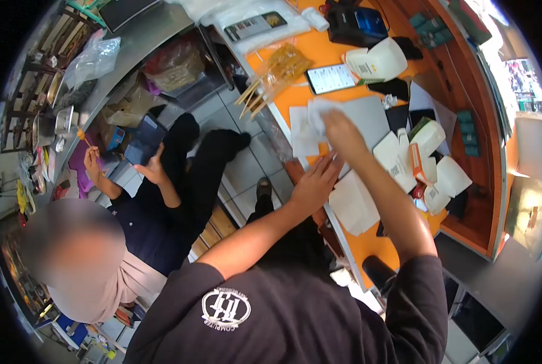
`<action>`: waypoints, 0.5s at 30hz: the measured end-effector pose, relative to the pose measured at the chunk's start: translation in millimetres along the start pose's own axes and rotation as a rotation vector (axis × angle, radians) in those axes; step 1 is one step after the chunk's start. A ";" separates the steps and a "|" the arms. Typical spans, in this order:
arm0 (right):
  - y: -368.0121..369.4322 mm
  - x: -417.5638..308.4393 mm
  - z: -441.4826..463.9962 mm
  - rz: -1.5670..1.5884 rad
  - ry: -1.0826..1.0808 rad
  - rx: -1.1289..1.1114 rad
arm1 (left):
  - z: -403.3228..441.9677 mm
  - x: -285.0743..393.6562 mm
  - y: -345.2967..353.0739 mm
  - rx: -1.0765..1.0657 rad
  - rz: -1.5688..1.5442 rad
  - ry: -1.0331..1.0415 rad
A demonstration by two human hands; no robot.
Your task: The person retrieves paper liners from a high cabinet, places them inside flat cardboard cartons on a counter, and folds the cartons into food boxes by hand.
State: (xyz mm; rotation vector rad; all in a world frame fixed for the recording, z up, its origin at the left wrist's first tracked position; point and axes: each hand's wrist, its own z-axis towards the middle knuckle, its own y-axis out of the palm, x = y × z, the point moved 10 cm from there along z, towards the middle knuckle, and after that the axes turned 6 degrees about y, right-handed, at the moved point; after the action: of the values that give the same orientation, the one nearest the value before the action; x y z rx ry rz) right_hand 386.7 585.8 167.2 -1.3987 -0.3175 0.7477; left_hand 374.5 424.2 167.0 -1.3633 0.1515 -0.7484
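Observation:
My right hand (342, 134) is closed on a crumpled white tissue (320, 115), pressing it on white sheets of paper (303, 130) on the orange counter (377, 247). Motion blurs its fingers a little. At the counter's near edge, my left hand (317, 184) lies flat with its fingers stretched out and nothing in them. Beside my right forearm stand several white paper food boxes (394, 159). An off-white box or sheet (354, 203) lies between my arms. Beyond the papers are a lit phone (331, 79) and a plastic bag of skewered food (286, 64).
To the left, a seated person (155, 212) holds a skewer (84, 136) in one hand. An open white box (377, 60) and a black device (359, 25) stand at the counter's far end. An orange wooden wall (474, 206) bounds the right side.

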 end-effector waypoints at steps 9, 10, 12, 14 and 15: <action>-5.6 25.2 -44.5 0.004 0.202 -0.047 | 8.4 -3.7 0.2 -0.061 0.045 0.010; -10.0 -13.6 -27.3 -0.027 0.068 -0.080 | 6.3 -1.7 13.7 -0.089 0.096 0.017; -7.9 4.1 0.9 -0.016 0.133 -0.018 | 4.0 3.3 7.1 -0.060 0.111 0.038; -12.7 49.5 34.7 -0.036 0.218 0.030 | 8.5 -1.0 0.0 -0.028 0.118 0.041; -20.2 83.1 31.9 -0.061 0.282 0.034 | 9.7 0.8 -0.3 -0.018 0.103 0.036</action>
State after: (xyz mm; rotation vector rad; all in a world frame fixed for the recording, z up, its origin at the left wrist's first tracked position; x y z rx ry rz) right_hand 434.0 663.6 173.7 -1.4346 -0.1256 0.4949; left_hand 380.0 431.8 169.8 -1.3492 0.2554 -0.6868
